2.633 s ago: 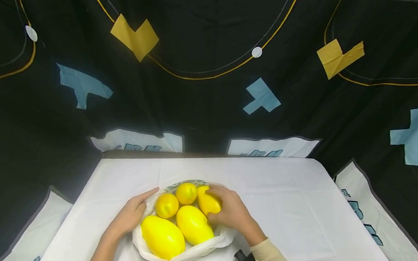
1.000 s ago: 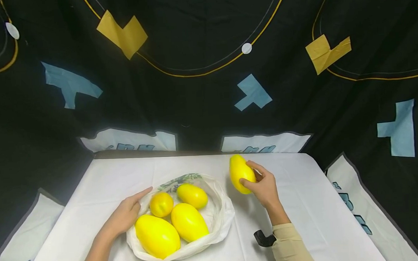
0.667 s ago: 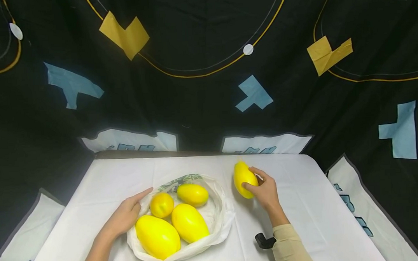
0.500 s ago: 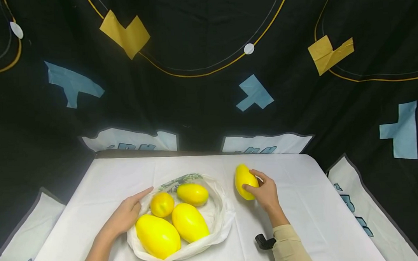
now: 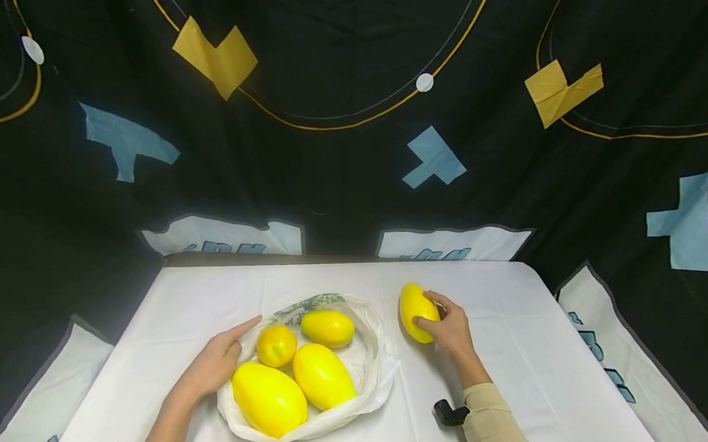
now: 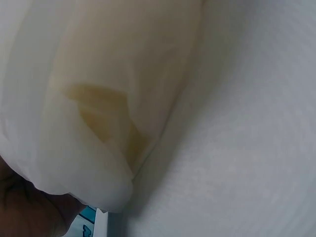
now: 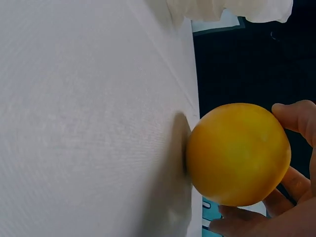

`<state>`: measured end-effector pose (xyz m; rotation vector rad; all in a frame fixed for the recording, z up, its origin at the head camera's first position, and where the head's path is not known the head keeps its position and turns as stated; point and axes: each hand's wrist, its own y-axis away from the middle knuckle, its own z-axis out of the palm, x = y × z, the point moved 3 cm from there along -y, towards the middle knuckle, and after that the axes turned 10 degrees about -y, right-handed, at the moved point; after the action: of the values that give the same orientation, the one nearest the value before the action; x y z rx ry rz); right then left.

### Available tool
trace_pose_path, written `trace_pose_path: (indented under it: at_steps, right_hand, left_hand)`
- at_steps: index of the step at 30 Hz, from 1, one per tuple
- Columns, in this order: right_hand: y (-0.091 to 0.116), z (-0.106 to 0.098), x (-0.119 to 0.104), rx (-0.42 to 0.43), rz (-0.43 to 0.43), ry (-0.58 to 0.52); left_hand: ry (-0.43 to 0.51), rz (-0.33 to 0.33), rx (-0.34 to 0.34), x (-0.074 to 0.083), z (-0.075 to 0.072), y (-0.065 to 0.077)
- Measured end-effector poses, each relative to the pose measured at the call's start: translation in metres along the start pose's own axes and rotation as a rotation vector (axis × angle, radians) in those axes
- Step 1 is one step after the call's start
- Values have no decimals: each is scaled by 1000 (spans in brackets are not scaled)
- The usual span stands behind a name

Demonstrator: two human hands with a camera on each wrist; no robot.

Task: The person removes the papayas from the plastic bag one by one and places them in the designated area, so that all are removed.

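Note:
In the head view my right hand (image 5: 451, 327) grips a yellow mango-like fruit (image 5: 415, 312), thumb on the near side and fingers on the far side. The right wrist view shows the same fruit (image 7: 237, 155) at the cloth, its shadow reaching it; whether it rests there I cannot tell. My left hand (image 5: 214, 360) touches the left rim of a white plastic bag (image 5: 376, 385), index finger straight along the edge; its other fingers are mostly hidden. Inside the bag lie several yellow fruits: two large ones (image 5: 269, 399), a smaller oval one (image 5: 328, 328) and a roundish one (image 5: 277, 345).
A white cloth covers the table (image 5: 514, 346), with its far edge behind the bag. Beyond hangs a black curtain (image 5: 340, 175) with gold and blue patches. Black wrist mounts (image 5: 450, 413) sit near both sleeves.
My right hand has taken the mango-like fruit out of the bag to the right and lowered it towards the cloth. The oval fruit in the bag has tipped over. My left hand stays at the rim.

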<state>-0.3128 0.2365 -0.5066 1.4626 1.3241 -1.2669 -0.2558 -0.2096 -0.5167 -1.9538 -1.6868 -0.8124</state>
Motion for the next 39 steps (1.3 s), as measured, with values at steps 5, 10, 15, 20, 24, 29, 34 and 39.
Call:
trace_pose_path:
  at_steps: [5, 10, 15, 20, 24, 29, 34, 39]
  right_hand:
    - [2, -1, -6, -8, -44, 5]
    - [3, -2, -18, 7, -118, 44]
    - [6, 3, -35, -21, -245, 53]
    - [13, 13, -58, -109, -357, 28]
    - [20, 26, -76, -207, -422, 25]
    - [30, 41, -92, -324, -456, 54]
    - [40, 55, -100, -415, -478, 124]
    - [49, 70, -104, -500, -506, 110]
  left_hand:
    - [-3, -2, -7, 0, 0, 0]
    - [-6, 7, -8, 0, 0, -1]
    - [-5, 5, -14, 0, 0, 0]
    - [-9, 7, -13, 0, 0, 0]
    - [-13, 11, -4, 1, 0, 0]
    - [-9, 15, -2, 0, 1, 0]
    - [-12, 12, -1, 0, 1, 0]
    - [-13, 20, 7, 0, 1, 0]
